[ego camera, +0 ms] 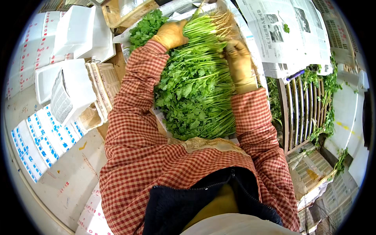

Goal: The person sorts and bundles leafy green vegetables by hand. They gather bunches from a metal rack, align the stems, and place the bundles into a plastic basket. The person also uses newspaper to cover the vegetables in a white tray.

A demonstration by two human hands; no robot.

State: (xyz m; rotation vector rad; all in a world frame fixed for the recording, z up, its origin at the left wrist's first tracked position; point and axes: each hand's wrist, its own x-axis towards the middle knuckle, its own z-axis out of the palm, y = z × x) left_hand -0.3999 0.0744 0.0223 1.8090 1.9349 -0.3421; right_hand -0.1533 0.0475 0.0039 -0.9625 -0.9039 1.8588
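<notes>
A dense pile of leafy celery (196, 85), roots still on, lies before me with leaves to the left and stems to the right. Both of my hands wear yellowish gloves. At the far end, my left hand (171, 34) grips stems at the leafy side, thumb on the near side; its other fingertips are partly hidden. Beside the stem ends, my right hand (239, 61) has curled fingers, close to a small yellow-green leaf (221, 45); whether it pinches anything is unclear. Thin brown roots (224, 22) spread out beyond the right hand.
Newspaper (290, 35) covers a surface at the far right, with a purple pen (295, 75) at its near edge. Below it stands a slatted crate (305, 111) with stray greens. White foam boxes (75, 32), plastic baskets (107, 79) and a blue-taped box (44, 141) are at left.
</notes>
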